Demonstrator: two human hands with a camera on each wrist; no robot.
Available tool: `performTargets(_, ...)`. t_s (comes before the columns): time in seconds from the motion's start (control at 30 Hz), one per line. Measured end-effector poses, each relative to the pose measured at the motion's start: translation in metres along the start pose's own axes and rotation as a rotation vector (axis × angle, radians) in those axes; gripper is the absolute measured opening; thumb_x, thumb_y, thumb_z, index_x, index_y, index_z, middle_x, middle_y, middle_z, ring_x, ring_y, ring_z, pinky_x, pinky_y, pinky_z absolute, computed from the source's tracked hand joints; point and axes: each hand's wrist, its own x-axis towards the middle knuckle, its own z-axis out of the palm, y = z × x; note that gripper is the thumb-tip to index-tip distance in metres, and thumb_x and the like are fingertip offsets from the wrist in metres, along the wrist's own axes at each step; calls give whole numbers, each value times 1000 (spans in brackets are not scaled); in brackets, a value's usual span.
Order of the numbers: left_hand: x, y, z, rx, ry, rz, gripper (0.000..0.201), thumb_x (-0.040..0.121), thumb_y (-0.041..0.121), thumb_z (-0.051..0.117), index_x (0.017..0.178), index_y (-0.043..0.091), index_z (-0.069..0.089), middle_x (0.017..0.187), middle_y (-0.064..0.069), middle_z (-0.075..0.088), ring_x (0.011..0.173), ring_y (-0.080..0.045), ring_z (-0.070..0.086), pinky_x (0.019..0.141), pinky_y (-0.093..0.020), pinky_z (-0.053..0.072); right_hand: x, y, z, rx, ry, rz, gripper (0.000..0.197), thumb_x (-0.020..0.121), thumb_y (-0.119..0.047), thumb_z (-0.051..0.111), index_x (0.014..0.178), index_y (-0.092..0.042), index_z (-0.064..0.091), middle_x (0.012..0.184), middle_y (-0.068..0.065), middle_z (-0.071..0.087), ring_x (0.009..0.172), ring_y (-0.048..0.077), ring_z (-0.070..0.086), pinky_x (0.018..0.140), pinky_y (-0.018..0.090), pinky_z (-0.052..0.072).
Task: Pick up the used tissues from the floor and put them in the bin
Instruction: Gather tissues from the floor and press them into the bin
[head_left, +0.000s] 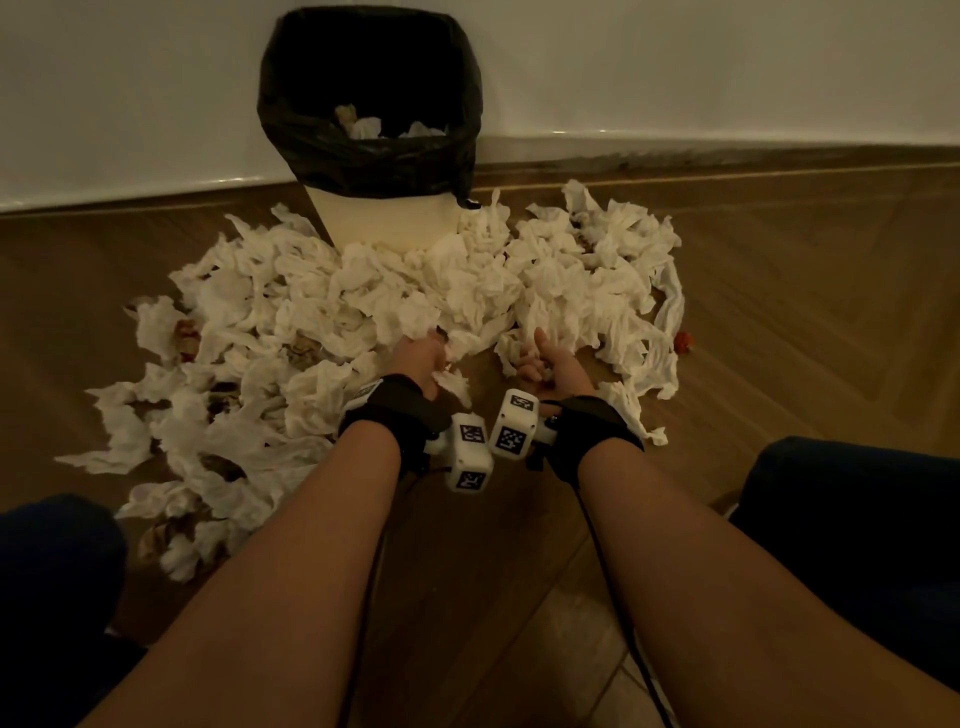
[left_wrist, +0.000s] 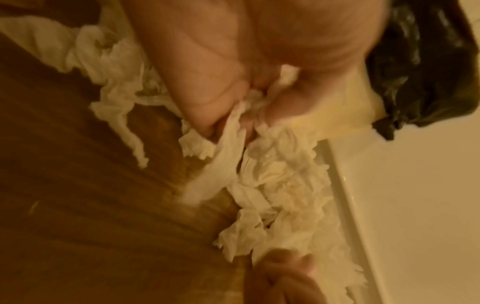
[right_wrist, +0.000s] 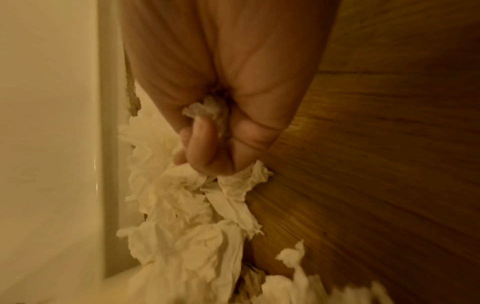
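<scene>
Step in hand: grabbing, early in the job by my read. Far left, the tissues (head_left: 291, 332) sprawl over the wooden floor (head_left: 779, 322), crumpled, some stained brown; the pile wraps round the foot of the bin (head_left: 382, 218) and runs on past it to the right. The bin stands against the wall (head_left: 727, 62), black liner (head_left: 291, 124) folded over its rim, only a few tissues inside. Left hand (head_left: 418, 358) sits low at the near edge of the pile, fingers curled round a wad; the left wrist view shows paper squeezed between palm and fingers (left_wrist: 215, 115) with a strip trailing down. Just beside it, right hand (head_left: 545, 364) is likewise fisted on a wad, thumb sticking up; the right wrist view confirms tissue bunched inside the curled fingers (right_wrist: 202, 148) and more hanging below. Both forearms reach forward, near parallel, wrists close together, knuckles toward the bin. A small red scrap (head_left: 683, 342) lies at the pile's right edge. Next move likely: lift both fistfuls clear without dragging loose sheets, carry them over the rim, release well inside the liner. Light paper, so trailing strips may snag or drop short.
</scene>
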Motion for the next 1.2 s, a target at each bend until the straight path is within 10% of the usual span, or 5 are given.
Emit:
performTargets(0.13, -4, 6, 2, -167, -35, 40, 62, 78, 49, 67, 123, 6, 58, 126, -11, 58, 113, -32, 54, 102, -47, 42, 0, -1, -5, 24, -38, -34, 20, 100, -28, 42, 111, -20, 57, 42, -5, 35, 30, 7, 25, 33, 17, 21)
performTargets(0.23, -7, 13, -5, -195, 19, 68, 74, 79, 72, 44, 94, 4, 68, 71, -3, 61, 64, -19, 54, 63, -35, 48, -3, -5, -4, 82, -44, -69, 43, 99, -46, 33, 88, -15, 60, 37, -4, 32, 28, 9, 22, 35, 14, 16)
performTargets(0.63, -54, 121, -20, -468, -321, 467, 61, 87, -21, 28, 138, 11, 41, 99, -7, 56, 83, -14, 57, 66, -22, 44, -49, -58, 100, 181, -390, -225, 19, 67, -10, 32, 79, -11, 47, 66, 9, 46, 58, 17, 34, 59, 27, 24)
performTargets(1.1, -66, 229, -58, -231, 97, 899, 39, 91, -8, 27, 84, 24, 49, 71, 2, 40, 43, 0, 40, 39, -13, 35, -66, -76, 227, -169, -479, -556, 28, 96, 10, 34, 82, -5, 53, 80, 8, 49, 70, 13, 47, 68, 20, 45)
performTargets(1.2, -57, 251, -57, -94, 171, 883, 31, 87, -1, 41, 94, 28, 49, 103, -7, 51, 85, -16, 54, 73, -25, 51, -60, -69, 254, -430, -411, -703, 24, 96, 5, 38, 89, -8, 57, 90, 14, 55, 79, 19, 55, 71, 21, 47)
